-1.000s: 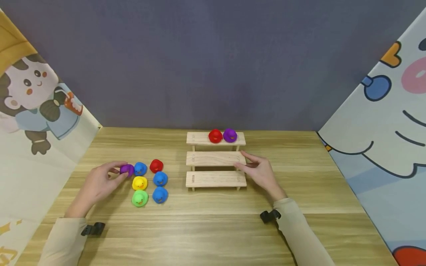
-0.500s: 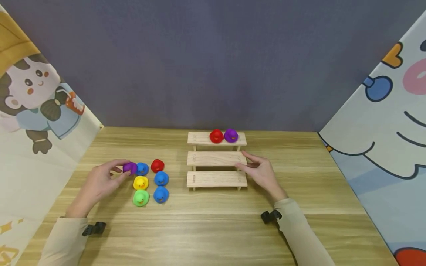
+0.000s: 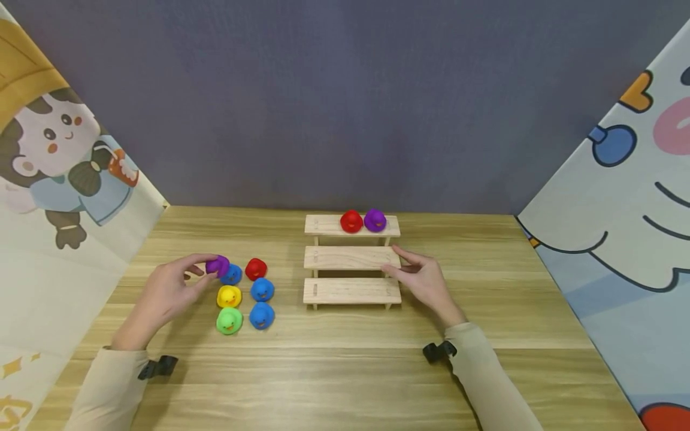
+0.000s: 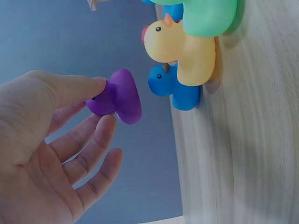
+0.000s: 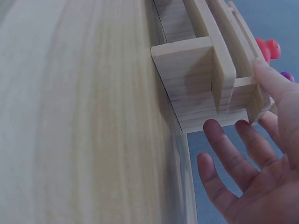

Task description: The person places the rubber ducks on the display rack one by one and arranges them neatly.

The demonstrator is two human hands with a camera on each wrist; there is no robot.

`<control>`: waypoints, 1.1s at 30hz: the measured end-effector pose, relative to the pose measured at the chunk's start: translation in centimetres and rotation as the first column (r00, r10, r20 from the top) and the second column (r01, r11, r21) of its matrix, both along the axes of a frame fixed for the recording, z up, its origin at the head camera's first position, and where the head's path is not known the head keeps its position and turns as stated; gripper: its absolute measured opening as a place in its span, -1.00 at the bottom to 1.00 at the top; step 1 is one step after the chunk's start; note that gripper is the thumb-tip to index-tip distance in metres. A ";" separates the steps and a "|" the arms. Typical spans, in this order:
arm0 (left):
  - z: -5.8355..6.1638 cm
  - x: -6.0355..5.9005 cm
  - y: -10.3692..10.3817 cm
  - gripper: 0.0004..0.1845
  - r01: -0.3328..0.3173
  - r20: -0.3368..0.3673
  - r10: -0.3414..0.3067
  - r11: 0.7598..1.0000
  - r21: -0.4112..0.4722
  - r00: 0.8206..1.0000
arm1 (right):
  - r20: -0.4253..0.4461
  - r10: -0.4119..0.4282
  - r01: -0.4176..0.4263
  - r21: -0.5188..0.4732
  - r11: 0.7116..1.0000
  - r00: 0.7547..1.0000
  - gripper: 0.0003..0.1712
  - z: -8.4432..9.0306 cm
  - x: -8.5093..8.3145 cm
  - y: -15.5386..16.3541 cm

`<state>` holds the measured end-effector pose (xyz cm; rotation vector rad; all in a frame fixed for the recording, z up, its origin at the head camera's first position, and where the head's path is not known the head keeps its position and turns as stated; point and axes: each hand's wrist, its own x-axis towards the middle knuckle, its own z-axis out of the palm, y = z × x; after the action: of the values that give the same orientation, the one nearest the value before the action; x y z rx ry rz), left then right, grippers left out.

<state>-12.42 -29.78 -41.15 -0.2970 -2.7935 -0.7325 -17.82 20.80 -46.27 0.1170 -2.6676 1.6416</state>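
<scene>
The purple duck [image 3: 218, 264] is being lifted: a second ago it was sitting on the bench [image 3: 345, 371] at nine o'clock of the blue duck [image 3: 233, 275], and now it is being carried up and over that duck, pinched between thumb and fingertips of the left hand [image 3: 167, 294]. In the left wrist view the purple duck [image 4: 117, 97] is seen clear of the wood, so the pick-up is judged done and the carry is beginning. The right hand [image 3: 423, 278] is being kept where it was, fingers spread and relaxed, thumb touching the right end of the stepped wooden rack [image 3: 350, 258], at three o'clock of the duck group.

Counted: eight ducks in all. On the bench, three blue, one red [image 3: 256, 269], one yellow [image 3: 229, 296], one green [image 3: 229, 320]; one purple in the air; on the top step, one red [image 3: 351, 221] and one purple [image 3: 374, 220]. The rack is showing three steps.
</scene>
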 end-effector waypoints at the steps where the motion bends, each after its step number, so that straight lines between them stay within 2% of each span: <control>1: 0.1 0.0 0.1 -0.62 -0.002 0.008 0.002 1.000 0.002 1.000 | 0.001 0.002 -0.002 -0.001 1.000 1.000 -0.24 0.0 0.0 0.0; 5: 0.4 0.1 0.6 -0.62 -0.009 0.031 0.009 1.000 0.006 0.999 | 0.010 0.004 -0.004 -0.014 1.000 1.000 -0.22 0.0 0.1 0.0; 14: 0.6 -0.1 1.6 -0.63 0.002 0.024 -0.002 1.000 0.012 1.000 | 0.020 0.009 -0.009 -0.016 1.000 1.000 -0.23 0.0 0.0 0.1; 24: 1.0 -1.0 3.3 -0.66 0.060 -0.049 -0.058 0.997 0.040 0.997 | 0.003 0.018 -0.018 -0.019 1.000 1.000 -0.21 -0.1 0.0 0.1; 33: 1.5 -2.0 4.8 -0.63 0.087 0.020 -0.089 0.993 0.082 0.996 | 0.009 0.000 0.000 -0.015 1.000 1.000 -0.22 -0.2 -0.1 0.0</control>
<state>-14.37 -24.97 -39.60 -0.4016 -2.7790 -0.8723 -17.89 20.80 -46.42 0.1101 -2.6620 1.6654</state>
